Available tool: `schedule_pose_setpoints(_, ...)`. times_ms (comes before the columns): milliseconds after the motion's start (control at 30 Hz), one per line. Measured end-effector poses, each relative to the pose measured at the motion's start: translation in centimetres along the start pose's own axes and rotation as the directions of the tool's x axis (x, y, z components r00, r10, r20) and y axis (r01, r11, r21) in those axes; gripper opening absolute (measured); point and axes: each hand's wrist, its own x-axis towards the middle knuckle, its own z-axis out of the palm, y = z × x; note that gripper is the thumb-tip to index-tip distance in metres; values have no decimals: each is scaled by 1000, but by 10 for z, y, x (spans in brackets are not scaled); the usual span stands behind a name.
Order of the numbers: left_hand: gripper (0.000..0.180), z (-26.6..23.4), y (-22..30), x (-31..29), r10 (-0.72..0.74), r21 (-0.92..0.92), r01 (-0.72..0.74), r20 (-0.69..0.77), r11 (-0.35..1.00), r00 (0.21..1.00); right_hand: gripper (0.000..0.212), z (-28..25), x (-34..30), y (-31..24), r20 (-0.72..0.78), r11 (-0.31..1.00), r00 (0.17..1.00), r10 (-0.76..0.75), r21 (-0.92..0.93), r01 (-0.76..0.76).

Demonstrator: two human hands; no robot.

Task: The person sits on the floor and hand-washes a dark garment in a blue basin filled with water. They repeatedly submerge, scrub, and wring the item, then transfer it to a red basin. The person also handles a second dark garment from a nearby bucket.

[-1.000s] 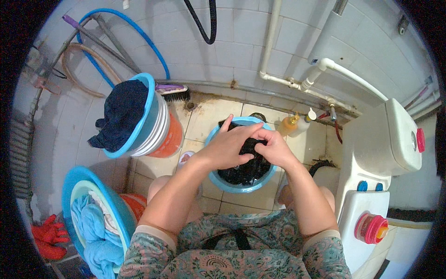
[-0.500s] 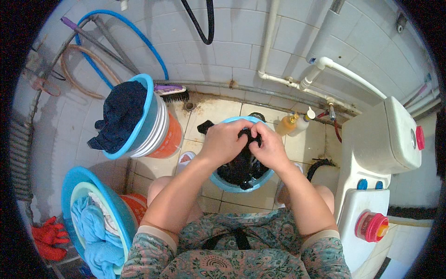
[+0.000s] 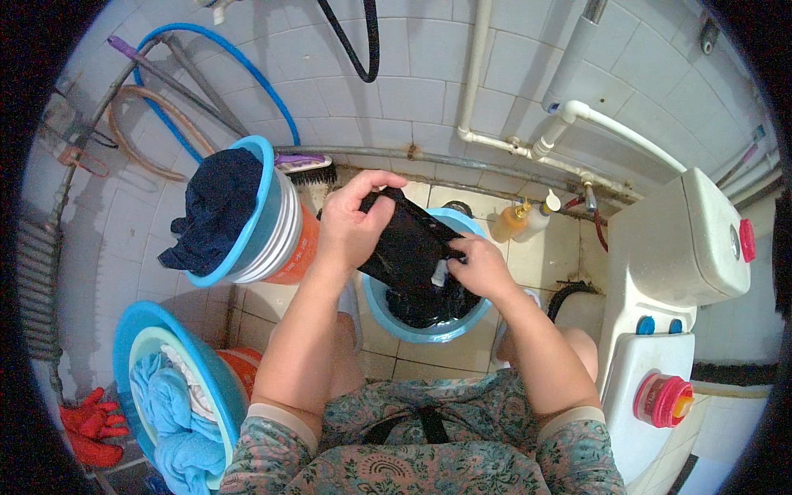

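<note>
Grip first: the left hand (image 3: pixel 351 221) is clamped on the top edge of a black wet cloth (image 3: pixel 406 247), fingers curled over it, and the right hand (image 3: pixel 481 266) pinches the lower part of the same cloth, so both are closed on it. The cloth is stretched between them at the middle of the frame, its lower end hanging into the small blue basin (image 3: pixel 429 330) on the tiled floor.

Going by what shows, the washing looks about midway: more dark stuff sits in that basin, a dark blue garment (image 3: pixel 216 210) is heaped in the tilted blue tub (image 3: pixel 268 219) in the upper left, and light blue cloths (image 3: pixel 177 412) fill another blue basin (image 3: pixel 124 346) at lower left.

Around it: two bottles (image 3: pixel 526 219) just behind the basin, a scrub brush (image 3: pixel 305 169) by the wall, red gloves (image 3: pixel 91 425) at far lower left, a white washing machine (image 3: pixel 685 272) on the right. The spot is cramped, with tubs close on the left and the machine close on the right.
</note>
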Motion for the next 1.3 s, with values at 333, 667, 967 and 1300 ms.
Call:
schedule_pose_setpoints(333,20,-27,-16,5,-92,112,94,-15,989,996,17,-57,5,6,47,769,972,228,604,-210)
schedule_pose_setpoints(667,24,-24,-25,-2,-260,314,154,330,937,908,14,-80,3,14,5,445,948,318,882,-154)
schedule_pose_setpoints(967,20,-13,-36,-17,-170,234,-11,739,972,652,14,-81,-3,2,102,192,985,140,973,-128)
schedule_pose_setpoints(1300,66,54,-19,-32,-77,-110,242,755,964,651,18,-53,-2,-6,382,578,923,53,742,-340)
